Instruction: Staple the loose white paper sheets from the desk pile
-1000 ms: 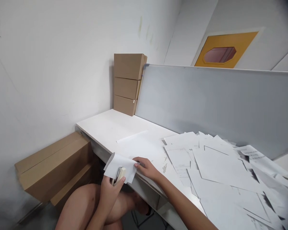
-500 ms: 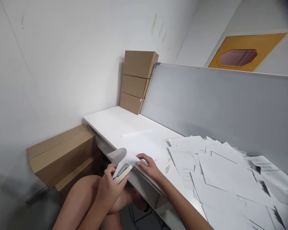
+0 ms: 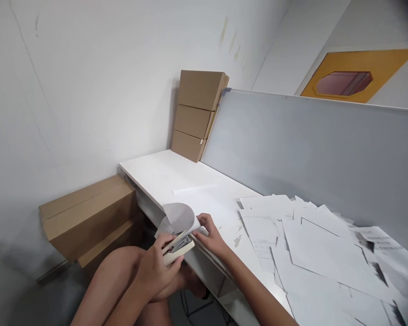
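Note:
My left hand (image 3: 159, 262) is closed around a cream stapler (image 3: 178, 256), whose metal inner parts show between its two arms. Curling up just beyond the stapler is white paper (image 3: 180, 216), bent over into a loop. My right hand (image 3: 209, 236) pinches the right side of this paper between thumb and fingers, close to the stapler's front end. Whether the paper lies between the stapler's jaws I cannot tell. Both hands are at the front edge of the white table (image 3: 149, 170), above my legs.
Many loose white sheets (image 3: 321, 253) spread over the table's right part. A flat sheet (image 3: 204, 197) lies behind my hands. Stacked cardboard boxes (image 3: 197, 104) stand at the back beside a leaning whiteboard (image 3: 309, 145). More cardboard boxes (image 3: 88, 208) are left of the table.
The paper has curled up higher and bent further over. More of the stapler now shows, with its arms visibly apart. My right hand stays on the paper.

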A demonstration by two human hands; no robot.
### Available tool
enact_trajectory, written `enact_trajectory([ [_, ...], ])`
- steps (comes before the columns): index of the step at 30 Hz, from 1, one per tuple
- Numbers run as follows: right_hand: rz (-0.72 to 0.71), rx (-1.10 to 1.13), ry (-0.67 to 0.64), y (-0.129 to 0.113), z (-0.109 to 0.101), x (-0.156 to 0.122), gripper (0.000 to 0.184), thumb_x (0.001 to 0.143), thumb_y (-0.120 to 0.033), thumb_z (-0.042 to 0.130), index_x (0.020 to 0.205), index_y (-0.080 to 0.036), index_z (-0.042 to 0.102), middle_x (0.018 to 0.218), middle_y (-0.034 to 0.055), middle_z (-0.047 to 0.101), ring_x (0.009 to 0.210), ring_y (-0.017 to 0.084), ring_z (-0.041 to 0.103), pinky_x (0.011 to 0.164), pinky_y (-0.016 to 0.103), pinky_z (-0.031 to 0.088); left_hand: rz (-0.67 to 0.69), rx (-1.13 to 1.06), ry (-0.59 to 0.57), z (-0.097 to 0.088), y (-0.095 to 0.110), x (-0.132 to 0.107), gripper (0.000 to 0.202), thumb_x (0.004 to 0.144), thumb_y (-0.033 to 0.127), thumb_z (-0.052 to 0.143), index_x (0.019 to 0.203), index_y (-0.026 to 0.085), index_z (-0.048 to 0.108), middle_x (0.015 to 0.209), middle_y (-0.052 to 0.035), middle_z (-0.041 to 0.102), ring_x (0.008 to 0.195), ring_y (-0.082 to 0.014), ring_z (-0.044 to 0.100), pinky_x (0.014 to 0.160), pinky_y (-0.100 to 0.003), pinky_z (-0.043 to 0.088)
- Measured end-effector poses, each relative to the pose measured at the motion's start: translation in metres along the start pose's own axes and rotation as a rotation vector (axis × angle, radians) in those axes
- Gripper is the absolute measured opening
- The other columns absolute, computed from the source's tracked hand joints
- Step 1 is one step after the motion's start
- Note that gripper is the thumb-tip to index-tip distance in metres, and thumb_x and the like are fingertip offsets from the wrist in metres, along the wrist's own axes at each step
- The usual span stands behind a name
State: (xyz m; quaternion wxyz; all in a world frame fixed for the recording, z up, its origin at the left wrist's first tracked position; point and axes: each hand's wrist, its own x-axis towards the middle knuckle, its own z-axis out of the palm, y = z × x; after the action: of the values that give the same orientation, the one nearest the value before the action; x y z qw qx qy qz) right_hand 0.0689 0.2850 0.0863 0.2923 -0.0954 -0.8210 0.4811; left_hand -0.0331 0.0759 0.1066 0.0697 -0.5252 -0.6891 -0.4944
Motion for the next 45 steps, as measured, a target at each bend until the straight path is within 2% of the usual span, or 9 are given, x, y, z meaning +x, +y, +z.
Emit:
enact_trajectory([
  [11,-0.019,-0.026,-0.035,-0.002,0.002,-0.001,0.061,0.079,-0.032,0.062,0.130,-0.028,0.029,0.109,0.0055,0.050,0.102,0.020,0.051,0.097,0.043,0.041,0.024,0.002,-0.043,-0.002,0.004,-0.003,0.032,0.084,0.024,0.053,0.112,0.025,0.038,0.097,-0.0053,0.064,0.085,-0.0185,0.067,0.071,-0.035,0.059],
  [16,-0.132,-0.132,-0.069,-0.011,-0.003,-0.003,0.080,0.080,-0.040,0.060,0.144,-0.027,0.013,0.132,0.0117,0.042,0.123,0.026,0.044,0.105,0.047,0.039,0.127,0.097,-0.022,-0.002,-0.001,-0.002,0.032,0.084,0.022,0.051,0.113,0.022,0.037,0.099,-0.0089,0.064,0.086,-0.0205,0.067,0.069,-0.036,0.060],
  [20,-0.448,-0.470,-0.030,-0.020,-0.009,-0.008,0.077,0.082,-0.040,0.057,0.146,-0.024,0.018,0.144,0.0157,0.034,0.135,0.031,0.034,0.106,0.052,0.039,0.261,0.191,0.004,0.000,-0.009,0.000,0.029,0.084,0.016,0.051,0.110,0.018,0.039,0.096,-0.0099,0.063,0.084,-0.0205,0.065,0.068,-0.034,0.059],
  [23,-0.829,-0.765,-0.039,-0.017,-0.008,-0.015,0.069,0.080,-0.040,0.063,0.141,-0.033,0.032,0.131,0.0084,0.055,0.125,0.027,0.048,0.103,0.047,0.042,0.381,0.292,-0.021,-0.002,-0.011,0.002,0.027,0.082,0.009,0.050,0.106,0.017,0.042,0.092,-0.0091,0.062,0.080,-0.0197,0.062,0.065,-0.033,0.057],
  [25,-0.949,-0.843,-0.024,-0.013,-0.003,-0.019,0.060,0.080,-0.040,0.066,0.133,-0.042,0.040,0.114,0.0002,0.068,0.109,0.021,0.061,0.098,0.040,0.046,0.440,0.350,-0.040,-0.002,-0.011,0.003,0.026,0.081,0.006,0.049,0.104,0.016,0.043,0.091,-0.0094,0.062,0.077,-0.0195,0.060,0.063,-0.033,0.056],
  [30,-0.998,-0.934,0.036,-0.014,0.008,-0.024,0.041,0.085,-0.031,0.062,0.122,-0.042,0.050,0.103,-0.0054,0.074,0.088,0.015,0.069,0.080,0.032,0.050,0.558,0.451,0.004,0.000,-0.014,0.003,0.027,0.077,0.000,0.046,0.100,0.015,0.048,0.095,-0.0111,0.064,0.080,-0.0195,0.059,0.065,-0.033,0.054],
  [34,-0.954,-0.892,0.036,-0.022,0.007,-0.025,0.047,0.088,-0.020,0.058,0.129,-0.038,0.045,0.113,-0.0024,0.071,0.097,0.016,0.068,0.080,0.032,0.047,0.648,0.500,0.092,-0.005,-0.016,0.007,0.024,0.078,0.000,0.047,0.097,0.015,0.050,0.096,-0.0107,0.067,0.086,-0.0206,0.061,0.069,-0.034,0.054],
  [40,-0.975,-0.951,0.001,-0.037,0.008,-0.024,0.046,0.091,-0.020,0.051,0.134,-0.032,0.044,0.100,-0.0012,0.075,0.083,0.014,0.069,0.065,0.029,0.046,0.726,0.540,0.135,-0.015,-0.013,0.012,0.021,0.079,0.002,0.049,0.093,0.017,0.052,0.093,-0.0092,0.069,0.092,-0.0227,0.064,0.071,-0.036,0.055],
  [45,-0.910,-0.950,-0.023,-0.049,0.009,-0.015,0.048,0.092,-0.018,0.045,0.139,-0.024,0.038,0.112,0.0040,0.071,0.106,0.018,0.063,0.079,0.032,0.046,0.748,0.588,0.117,-0.016,-0.014,0.013,0.017,0.081,0.004,0.051,0.092,0.017,0.053,0.094,-0.0093,0.071,0.090,-0.0235,0.066,0.070,-0.036,0.056],
])
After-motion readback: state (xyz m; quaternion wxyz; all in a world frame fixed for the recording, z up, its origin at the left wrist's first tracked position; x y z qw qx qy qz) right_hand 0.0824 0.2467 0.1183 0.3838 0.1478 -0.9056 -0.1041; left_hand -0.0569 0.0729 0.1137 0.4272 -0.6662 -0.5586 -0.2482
